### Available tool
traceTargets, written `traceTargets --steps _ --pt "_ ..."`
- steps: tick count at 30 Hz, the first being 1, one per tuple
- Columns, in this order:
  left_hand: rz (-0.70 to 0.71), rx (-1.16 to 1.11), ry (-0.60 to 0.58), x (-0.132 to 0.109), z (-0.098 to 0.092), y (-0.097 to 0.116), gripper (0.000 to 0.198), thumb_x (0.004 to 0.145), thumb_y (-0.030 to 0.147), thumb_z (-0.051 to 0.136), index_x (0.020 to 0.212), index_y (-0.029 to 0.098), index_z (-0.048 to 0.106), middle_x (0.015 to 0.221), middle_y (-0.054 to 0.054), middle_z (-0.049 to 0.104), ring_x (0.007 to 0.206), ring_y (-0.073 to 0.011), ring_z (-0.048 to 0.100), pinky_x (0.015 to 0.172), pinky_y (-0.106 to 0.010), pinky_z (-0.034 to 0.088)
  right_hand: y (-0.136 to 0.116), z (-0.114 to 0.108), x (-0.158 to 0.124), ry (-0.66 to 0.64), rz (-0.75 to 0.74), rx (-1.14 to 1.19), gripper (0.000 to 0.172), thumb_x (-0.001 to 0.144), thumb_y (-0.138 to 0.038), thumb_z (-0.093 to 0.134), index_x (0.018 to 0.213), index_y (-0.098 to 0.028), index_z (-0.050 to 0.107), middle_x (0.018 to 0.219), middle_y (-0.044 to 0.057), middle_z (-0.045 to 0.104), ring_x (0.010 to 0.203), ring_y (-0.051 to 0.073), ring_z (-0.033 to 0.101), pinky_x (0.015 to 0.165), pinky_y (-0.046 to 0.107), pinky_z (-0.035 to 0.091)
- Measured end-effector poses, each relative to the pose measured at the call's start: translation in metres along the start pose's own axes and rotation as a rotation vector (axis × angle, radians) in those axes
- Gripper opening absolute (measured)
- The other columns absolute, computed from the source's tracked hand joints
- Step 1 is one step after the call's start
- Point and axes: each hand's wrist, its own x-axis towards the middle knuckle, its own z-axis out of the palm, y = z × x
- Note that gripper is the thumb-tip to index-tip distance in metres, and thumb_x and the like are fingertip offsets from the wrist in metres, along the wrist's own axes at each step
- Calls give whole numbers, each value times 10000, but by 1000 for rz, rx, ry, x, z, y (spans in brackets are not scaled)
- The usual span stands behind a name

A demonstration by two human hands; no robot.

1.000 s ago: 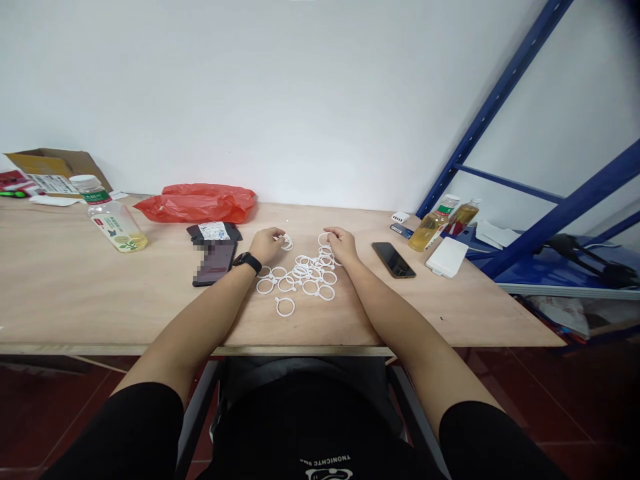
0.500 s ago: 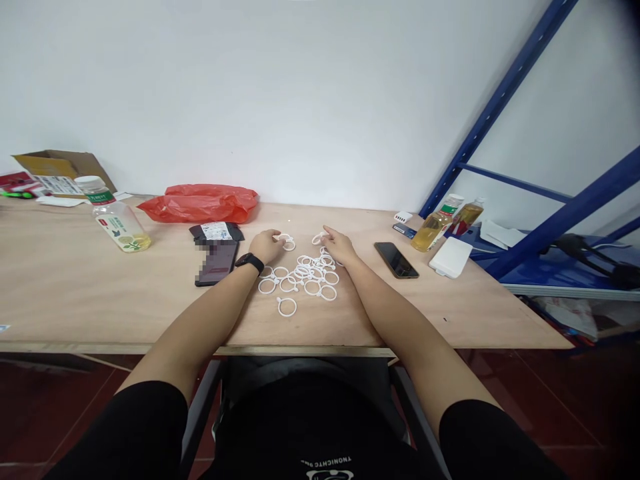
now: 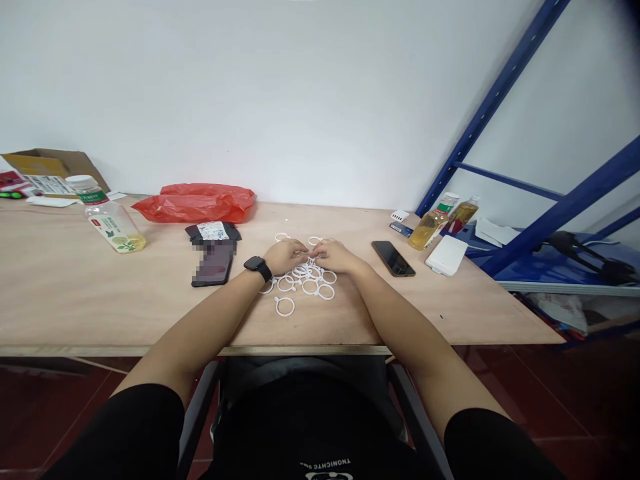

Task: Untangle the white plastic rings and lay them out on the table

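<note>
A pile of white curtain rings (image 3: pixel 311 287), each with a small eyelet, lies on the wooden table (image 3: pixel 165 317). My left hand (image 3: pixel 284 256), with a black watch at its wrist, reaches over the pile's far left side with curled fingers. Across from it, my right hand (image 3: pixel 334 255) has its fingertips drawn together at the far edge of the pile, almost meeting the left ones. What either hand pinches is hidden. Beyond the hands lie one ring (image 3: pixel 282 237) at the left and another ring (image 3: pixel 315 241) at the right. A separate ring (image 3: pixel 285 307) sits nearer me.
At left are a dark phone (image 3: pixel 214 265), a black packet (image 3: pixel 213 231), a red plastic bag (image 3: pixel 195 204), a bottle (image 3: pixel 113 223) and a cardboard box (image 3: pixel 75 167). At right lie a phone (image 3: pixel 393 259), a white case (image 3: pixel 447 257) and a bottle (image 3: pixel 430 227), beside blue shelving (image 3: pixel 500 100).
Both hands have moved inward and nearer me, from the two rings at the far side onto the pile. Those two rings now lie free of the fingers. The view has shifted slightly.
</note>
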Motion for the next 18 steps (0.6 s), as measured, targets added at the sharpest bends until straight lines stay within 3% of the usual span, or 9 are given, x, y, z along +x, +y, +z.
traceTargets --steps 2,5,11,15,18 --pt "36 15 -80 0 1 4 295 885 333 542 1055 200 743 1069 -85 727 986 -210 648 934 -322 466 -3 1 0 -6 11 -21 162 729 -175 685 833 -258 778 991 16 735 982 208 631 970 345 428" --pt "6 44 -106 0 1 5 297 887 370 540 1016 205 751 972 -77 739 892 -205 655 840 -302 475 -5 -1 -1 15 18 -23 135 738 -165 681 806 -249 763 962 19 732 963 205 629 936 337 433" --pt "-87 -67 -67 -3 0 6 327 891 403 512 930 178 748 799 -41 724 678 -151 607 648 -251 438 -14 -3 -1 57 11 129 194 819 -136 581 882 -220 743 880 8 728 854 158 632 813 274 458" --pt "-97 -117 0 -3 1 3 336 891 386 502 910 165 755 782 -41 719 675 -150 600 657 -259 444 -22 -2 -2 147 28 278 183 813 -137 586 886 -204 740 879 9 727 842 145 643 800 261 468" --pt "-121 -184 82 -2 2 0 347 868 410 549 1006 167 754 875 -50 744 725 -159 631 689 -261 474 -24 1 -2 215 87 407 140 805 -195 615 885 -195 729 863 11 728 815 146 656 769 263 487"
